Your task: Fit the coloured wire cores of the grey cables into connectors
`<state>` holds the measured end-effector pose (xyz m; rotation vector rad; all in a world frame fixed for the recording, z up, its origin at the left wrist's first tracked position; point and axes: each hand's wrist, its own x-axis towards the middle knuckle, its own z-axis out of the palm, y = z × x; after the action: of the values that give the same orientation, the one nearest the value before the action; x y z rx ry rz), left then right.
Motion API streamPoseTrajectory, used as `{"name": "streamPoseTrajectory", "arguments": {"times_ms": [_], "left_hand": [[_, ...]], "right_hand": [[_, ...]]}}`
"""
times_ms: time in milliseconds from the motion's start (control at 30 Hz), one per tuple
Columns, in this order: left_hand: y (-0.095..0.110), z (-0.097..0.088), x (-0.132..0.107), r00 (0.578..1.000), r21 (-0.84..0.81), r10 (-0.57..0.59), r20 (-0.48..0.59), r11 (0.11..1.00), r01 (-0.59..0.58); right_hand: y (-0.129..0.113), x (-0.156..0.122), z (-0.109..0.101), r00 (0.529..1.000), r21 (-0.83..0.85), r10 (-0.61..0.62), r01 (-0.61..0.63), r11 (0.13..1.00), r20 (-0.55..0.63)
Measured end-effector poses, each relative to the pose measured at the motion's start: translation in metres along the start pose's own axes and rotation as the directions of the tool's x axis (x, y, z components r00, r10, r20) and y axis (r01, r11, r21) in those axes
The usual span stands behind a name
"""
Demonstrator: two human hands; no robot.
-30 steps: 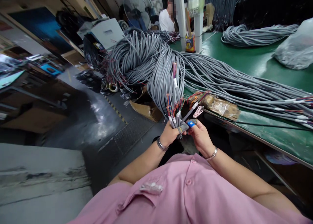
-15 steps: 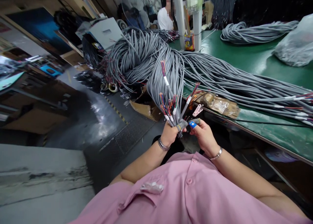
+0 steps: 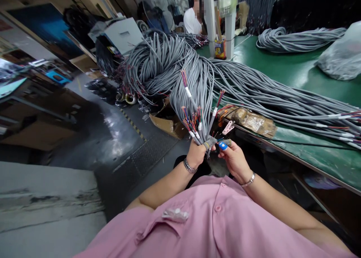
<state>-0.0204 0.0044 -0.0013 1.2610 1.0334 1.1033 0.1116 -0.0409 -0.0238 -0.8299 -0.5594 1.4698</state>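
Note:
My left hand point(image 3: 197, 152) is closed around a bunch of grey cables point(image 3: 199, 135), with a worn grey cover on the thumb. Stripped ends with thin coloured wires point(image 3: 193, 117) and white bands fan out above the fist. Beside it, my right hand point(image 3: 232, 154) pinches thin wires point(image 3: 219, 139) at the end of one cable. Blue tape point(image 3: 222, 146) wraps a digit of that hand, and another wears a grey cover. The cables run back into a large grey pile point(image 3: 158, 62) at the table's edge. A pink clothes peg point(image 3: 228, 127) sits just beyond my right hand.
The green table point(image 3: 296, 68) carries long grey cables point(image 3: 267, 87), a coiled bundle point(image 3: 282, 39) and a plastic bag point(image 3: 342, 53). A taped brown block point(image 3: 251, 121) lies along its edge. A cardboard box point(image 3: 166, 124) stands below. A person point(image 3: 192, 20) in white sits behind a post.
My right hand has shifted slightly, and thin wires now show between it and my left hand. The cable ends tilt a little to the left. My left hand keeps its grip.

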Motion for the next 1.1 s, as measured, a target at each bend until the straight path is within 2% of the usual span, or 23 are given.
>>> {"name": "streamPoseTrajectory", "arguments": {"times_ms": [267,500,700,800,933,1100], "left_hand": [[0.003,0.005,0.003,1.000,-0.002,0.004,-0.004,1.000,-0.004],[0.004,0.003,0.002,0.999,0.030,-0.033,0.004,0.999,0.033],[0.004,0.001,0.003,0.999,0.013,-0.046,0.024,0.999,0.045],[0.004,0.000,0.003,0.997,-0.022,-0.077,0.020,0.997,0.078],[0.005,-0.005,0.004,0.995,-0.059,-0.081,0.063,0.995,0.085],[0.010,-0.013,0.004,0.989,-0.045,-0.093,0.119,0.994,0.099]], "right_hand": [[0.001,-0.001,-0.006,0.999,-0.151,-0.002,0.009,0.989,0.045],[-0.009,0.006,-0.016,1.000,-0.077,-0.008,0.009,0.997,0.008],[-0.009,0.012,-0.010,0.998,-0.162,-0.052,0.048,0.986,-0.022],[-0.006,0.014,-0.008,1.000,-0.110,-0.020,0.017,0.994,-0.020],[-0.002,0.019,-0.005,0.996,0.011,0.066,-0.067,0.998,0.056],[-0.001,0.021,0.005,0.994,0.076,0.061,-0.068,0.995,0.088]]}}
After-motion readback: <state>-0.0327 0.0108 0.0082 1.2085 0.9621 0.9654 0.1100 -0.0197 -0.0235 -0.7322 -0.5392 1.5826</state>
